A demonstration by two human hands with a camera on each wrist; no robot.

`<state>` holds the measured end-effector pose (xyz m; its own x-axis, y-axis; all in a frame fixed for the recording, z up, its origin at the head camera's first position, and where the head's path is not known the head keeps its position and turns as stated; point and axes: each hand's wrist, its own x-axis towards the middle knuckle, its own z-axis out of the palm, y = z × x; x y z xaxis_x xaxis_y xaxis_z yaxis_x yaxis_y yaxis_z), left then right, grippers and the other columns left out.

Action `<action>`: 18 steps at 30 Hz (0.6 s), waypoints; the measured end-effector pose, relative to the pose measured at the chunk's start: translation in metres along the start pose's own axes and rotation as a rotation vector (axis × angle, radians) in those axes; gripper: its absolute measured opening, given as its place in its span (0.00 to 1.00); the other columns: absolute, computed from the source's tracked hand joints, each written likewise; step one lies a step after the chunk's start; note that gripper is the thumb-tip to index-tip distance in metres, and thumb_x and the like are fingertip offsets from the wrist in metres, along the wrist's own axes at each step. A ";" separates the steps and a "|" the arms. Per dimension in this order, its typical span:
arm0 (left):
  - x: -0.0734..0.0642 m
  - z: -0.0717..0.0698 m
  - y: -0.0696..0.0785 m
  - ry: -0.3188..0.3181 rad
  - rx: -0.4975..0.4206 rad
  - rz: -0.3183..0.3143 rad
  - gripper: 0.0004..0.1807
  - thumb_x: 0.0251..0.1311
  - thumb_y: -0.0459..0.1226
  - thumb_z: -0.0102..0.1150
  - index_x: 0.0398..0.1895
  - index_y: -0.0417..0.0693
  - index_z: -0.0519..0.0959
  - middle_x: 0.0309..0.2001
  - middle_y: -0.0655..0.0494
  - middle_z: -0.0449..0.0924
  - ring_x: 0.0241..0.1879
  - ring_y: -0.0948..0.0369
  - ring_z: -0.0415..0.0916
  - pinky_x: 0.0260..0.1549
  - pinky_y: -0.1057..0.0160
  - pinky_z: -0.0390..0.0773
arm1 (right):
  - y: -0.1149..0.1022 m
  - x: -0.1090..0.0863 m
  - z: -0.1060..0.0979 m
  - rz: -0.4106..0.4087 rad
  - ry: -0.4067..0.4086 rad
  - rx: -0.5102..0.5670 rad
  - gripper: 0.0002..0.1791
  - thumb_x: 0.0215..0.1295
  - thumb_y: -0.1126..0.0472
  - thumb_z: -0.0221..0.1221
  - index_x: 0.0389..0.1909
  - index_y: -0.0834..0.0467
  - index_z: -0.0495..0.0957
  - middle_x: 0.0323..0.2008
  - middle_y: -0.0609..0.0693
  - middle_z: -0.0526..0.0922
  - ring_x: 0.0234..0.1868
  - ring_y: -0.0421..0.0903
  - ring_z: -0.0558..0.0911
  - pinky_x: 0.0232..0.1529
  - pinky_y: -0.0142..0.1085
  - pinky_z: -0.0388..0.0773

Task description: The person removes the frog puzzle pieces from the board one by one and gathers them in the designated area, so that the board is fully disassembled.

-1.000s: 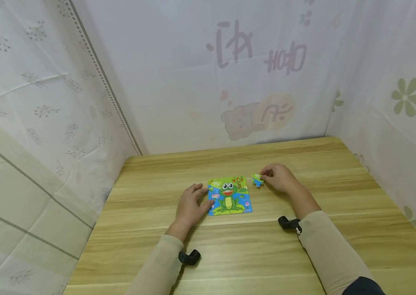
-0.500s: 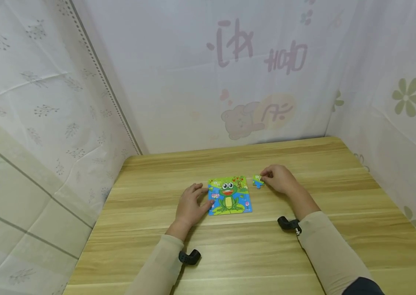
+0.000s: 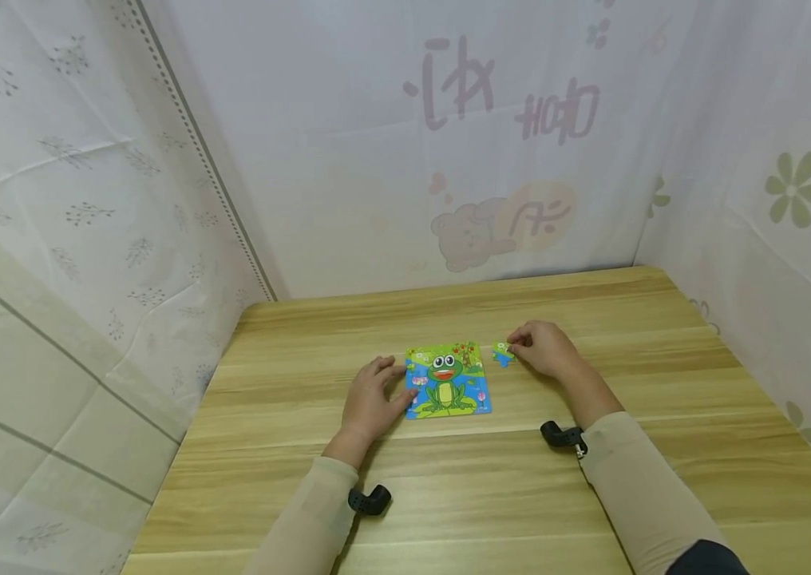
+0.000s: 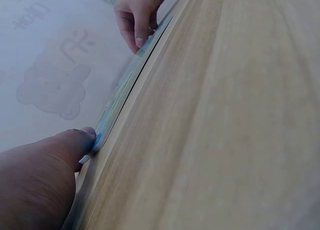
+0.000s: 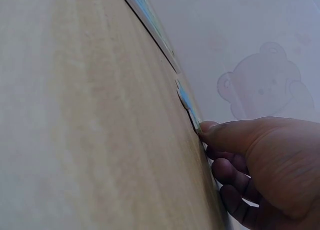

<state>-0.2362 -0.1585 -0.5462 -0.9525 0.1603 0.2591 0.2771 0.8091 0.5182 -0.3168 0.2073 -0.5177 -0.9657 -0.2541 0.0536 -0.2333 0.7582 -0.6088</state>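
My left hand (image 3: 371, 403) loosely touches a square green-blue frog puzzle (image 3: 446, 391), seemingly near-complete; right hand (image 3: 546, 348) pinches a knobbed green-blue piece (image 3: 501, 354), unplaced.

the frog-patterned puzzle (image 3: 448, 383) and small piece (image 3: 501, 354) are green and blue, the sleeves (image 3: 646, 483) beige

Puzzle piece (image 3: 501, 354): sits a touch lower, right of and below the frame's centre, looking flatter than a second ago.
Right-hand grip (image 3: 544, 348): has dipped slightly with it.
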 end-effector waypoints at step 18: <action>0.000 -0.001 0.001 -0.002 0.007 0.000 0.28 0.63 0.54 0.73 0.63 0.54 0.84 0.72 0.51 0.73 0.76 0.48 0.62 0.75 0.46 0.63 | -0.004 0.002 -0.001 0.014 -0.004 0.050 0.12 0.73 0.57 0.66 0.51 0.58 0.87 0.40 0.49 0.85 0.43 0.49 0.82 0.46 0.45 0.82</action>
<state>-0.2353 -0.1583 -0.5449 -0.9528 0.1613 0.2574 0.2761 0.8129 0.5128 -0.3175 0.2040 -0.5142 -0.9682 -0.2465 0.0417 -0.2140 0.7309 -0.6481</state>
